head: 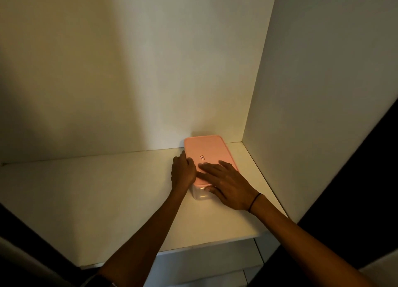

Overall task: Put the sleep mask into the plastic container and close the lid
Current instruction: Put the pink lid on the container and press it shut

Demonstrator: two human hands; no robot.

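The container [201,193] sits right of centre in the frame, on a white shelf [107,192], its far end close to the back wall near the right-hand corner. Its pink lid [206,150] is on top and looks level along the edges that show. The mask is not visible; the clear wall at the near end is too dim and blurred to show what is inside, so I cannot tell whether it is in there. The 2 hands are close together at the near end of the lid. The left hand [183,172] curls over the left edge, thumb on top, clamped on the rim. The right hand [226,182] lies flat and spread on the lid, fingers pointing toward the left of the frame, thumb hooked over the near edge. Judging by this, the step is pressing the lid home. To do it well, hold the box steady with the left hand and press down with the right palm along each edge in turn, working toward the far end in the upper part of the frame, which no hand covers. Check all 4 corners for a gap. A small dark-framed label [202,157] sits on the lid; its marking is too small to read, and no brand can be made out.
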